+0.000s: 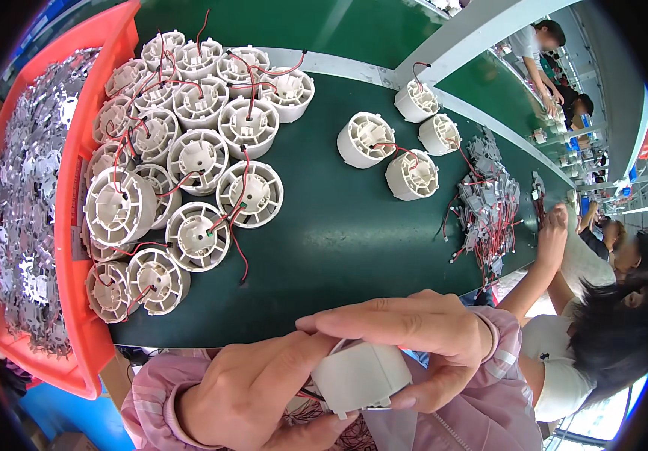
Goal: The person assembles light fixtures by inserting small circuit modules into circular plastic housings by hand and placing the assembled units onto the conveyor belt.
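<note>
Green belt point(339, 240): fills the middle of the view.
Red bin point(87, 188): at 9 o'clock, heaped with flat grey metal plates point(27, 203).
Housing cluster point(189, 143): white round housings with red wires, at 10 to 11 o'clock beside the bin.
Loose housings point(392, 146): four, at 1 o'clock.
Left hand point(252, 391): at 6 o'clock, fingers curled under a white housing point(361, 376).
Right hand point(407, 338): fingers closed over the same housing's top.

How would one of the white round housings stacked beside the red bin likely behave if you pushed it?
The white housing looks like thin hollow plastic, so probably light and stiff. Lying on its flat face, it should slide rather than roll. Its red wires trail loose and may snag neighbours.
</note>
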Demonstrator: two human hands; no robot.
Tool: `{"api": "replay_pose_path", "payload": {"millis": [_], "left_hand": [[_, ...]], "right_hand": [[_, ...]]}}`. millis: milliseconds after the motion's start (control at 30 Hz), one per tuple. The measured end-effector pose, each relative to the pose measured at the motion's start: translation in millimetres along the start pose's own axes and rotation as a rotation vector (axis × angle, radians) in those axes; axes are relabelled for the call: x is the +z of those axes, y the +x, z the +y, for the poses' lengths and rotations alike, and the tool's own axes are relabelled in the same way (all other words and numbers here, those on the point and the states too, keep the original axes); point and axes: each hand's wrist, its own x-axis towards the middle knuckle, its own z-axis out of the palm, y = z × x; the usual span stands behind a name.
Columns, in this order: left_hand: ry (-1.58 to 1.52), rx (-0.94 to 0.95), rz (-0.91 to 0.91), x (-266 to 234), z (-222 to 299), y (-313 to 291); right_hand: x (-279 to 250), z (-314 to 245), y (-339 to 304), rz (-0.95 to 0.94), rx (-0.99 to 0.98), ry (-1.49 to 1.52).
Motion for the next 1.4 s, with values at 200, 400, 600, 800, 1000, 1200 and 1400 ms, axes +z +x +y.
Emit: {"api": "replay_pose_path", "payload": {"millis": [200, 400, 600, 800, 1000, 1200, 1400], "left_hand": [[-0.379, -0.366, 0.115, 14, -6, -2], [-0.541, -0.439, 0.246, 19, -13, 4], [-0.509, -0.34, 0.271, 5, -29, 8], [-0.083, -0.334, 0.234, 11, -38, 7], [-0.094, -0.371, 0.29, 13, -34, 13], [-0.082, -0.277, 0.353, 17, -41, 14], [-0.021, -0.277, 0.29, 17, -45, 9]], "right_hand": [[-19, -11, 7, -0.007, 0.07, -0.515], [-10, -53, 40, -0.052, 0.13, -0.966], [-62, -69, 87, 0.152, 0.014, -1.112], [-186, -7, 195, 0.442, 0.262, -1.093], [-268, 72, 214, 0.334, 0.697, -1.08], [-263, 66, 206, 0.169, 0.529, -1.392], [-140, -48, 177, -0.444, 0.864, -1.318]]}}
